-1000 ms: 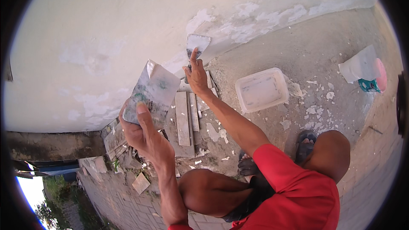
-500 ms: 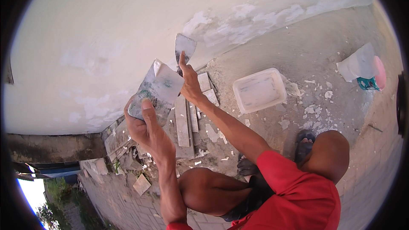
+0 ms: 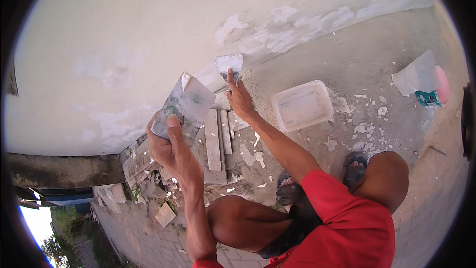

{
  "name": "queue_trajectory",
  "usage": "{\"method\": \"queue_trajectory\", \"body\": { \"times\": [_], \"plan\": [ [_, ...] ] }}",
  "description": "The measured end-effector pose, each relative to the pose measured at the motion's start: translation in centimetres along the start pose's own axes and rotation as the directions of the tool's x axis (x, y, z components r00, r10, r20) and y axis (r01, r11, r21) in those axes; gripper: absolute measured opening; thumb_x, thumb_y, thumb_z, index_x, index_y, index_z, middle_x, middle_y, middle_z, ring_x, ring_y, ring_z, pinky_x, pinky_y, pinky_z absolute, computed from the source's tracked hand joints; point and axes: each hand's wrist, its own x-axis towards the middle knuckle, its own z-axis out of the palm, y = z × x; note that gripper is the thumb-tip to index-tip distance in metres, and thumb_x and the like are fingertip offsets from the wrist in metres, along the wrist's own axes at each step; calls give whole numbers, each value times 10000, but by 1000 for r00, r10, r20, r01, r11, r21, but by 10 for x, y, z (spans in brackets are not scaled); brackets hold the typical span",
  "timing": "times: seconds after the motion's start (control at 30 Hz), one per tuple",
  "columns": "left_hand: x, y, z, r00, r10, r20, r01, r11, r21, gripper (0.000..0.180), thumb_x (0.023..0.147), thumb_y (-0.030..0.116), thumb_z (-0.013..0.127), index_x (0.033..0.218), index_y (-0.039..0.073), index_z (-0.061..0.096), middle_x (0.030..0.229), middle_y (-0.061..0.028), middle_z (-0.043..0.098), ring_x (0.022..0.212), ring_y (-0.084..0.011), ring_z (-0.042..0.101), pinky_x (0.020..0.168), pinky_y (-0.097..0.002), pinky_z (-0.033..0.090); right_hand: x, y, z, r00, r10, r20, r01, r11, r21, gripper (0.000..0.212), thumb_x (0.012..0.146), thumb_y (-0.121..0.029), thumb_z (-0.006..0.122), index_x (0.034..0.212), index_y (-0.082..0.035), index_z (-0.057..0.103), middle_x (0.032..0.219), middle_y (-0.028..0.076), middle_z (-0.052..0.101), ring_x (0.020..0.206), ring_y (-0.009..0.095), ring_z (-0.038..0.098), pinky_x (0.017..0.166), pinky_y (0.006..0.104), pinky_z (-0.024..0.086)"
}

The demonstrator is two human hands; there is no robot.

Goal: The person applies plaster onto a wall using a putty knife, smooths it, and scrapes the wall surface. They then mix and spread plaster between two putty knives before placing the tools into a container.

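Your left hand (image 3: pixel 173 151) gripped a flat, square grey plate (image 3: pixel 193 99), thumb pressed on its green-stained face, with white paste (image 3: pixel 186 79) near its upper corner. Your right hand (image 3: pixel 240 101) was closed on a flared, white-smeared metal putty knife (image 3: pixel 228 63), index finger laid along the blade, near the cream wall's (image 3: pixel 124 25) foot; contact could not be determined. A white rectangular plastic tray (image 3: pixel 329 110) sat right of it.

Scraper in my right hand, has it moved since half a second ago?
Yes. Judged against the white tub on the ground, the scraper in your right hand has moved rightward and lower in the picture.
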Motion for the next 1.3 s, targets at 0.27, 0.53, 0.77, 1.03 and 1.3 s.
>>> {"method": "queue_trajectory", "body": {
  "times": [0.27, 0.53, 0.77, 1.03, 1.3],
  "plan": [
    [-4, 7, -13, 999, -48, -18, 49, 998, 33, 294, 1009, 204, 575, 1168, -41, 542, 632, 91, 400, 587, -7, 290, 562, -194, 261, 37, -61, -72, 944, 329, -36, -162, 554, 817, 851, 960, -176, 614, 1567, -56, 29, 859, 52, 566, 599, 90, 527, 456, 264, 512],
    [-1, 0, 7, 1000, 18, -19, -20, 997, -75, 329, 1005, 215, 581, 1189, -56, 540, 592, 89, 354, 559, -9, 274, 520, -216, 214, 0, -75, -22, 989, 8, 148, -81, 866, 493, 768, 908, -103, 580, 1548, -9, 166, 984, 272, 603, 782, 318, 603, 727, 397, 503],
    [-1, -3, -7, 999, -39, -10, 38, 999, -33, 356, 1001, 224, 587, 1209, -61, 537, 585, 94, 349, 549, -14, 262, 516, -225, 207, 20, -21, -112, 917, 392, -67, -244, 687, 684, 732, 934, -134, 542, 1568, -81, 182, 808, 28, 500, 648, 94, 547, 500, 255, 479],
    [-5, 3, 7, 999, -36, 31, 37, 998, -44, 347, 1002, 221, 587, 1200, -62, 548, 580, 96, 353, 538, -14, 254, 512, -228, 209, 71, 23, -98, 920, 320, -228, -118, 778, 617, 830, 951, -225, 578, 1568, -67, 45, 900, 80, 559, 619, 114, 566, 461, 276, 542],
    [-5, 1, 3, 998, -47, 49, 46, 999, 21, 290, 1014, 208, 563, 1147, -50, 554, 618, 87, 419, 569, -10, 294, 552, -206, 263, 11, 12, -42, 992, 42, -121, 23, 871, 490, 781, 927, -228, 593, 1541, 14, 176, 856, 122, 605, 627, 159, 582, 415, 273, 432]
  ]
}}
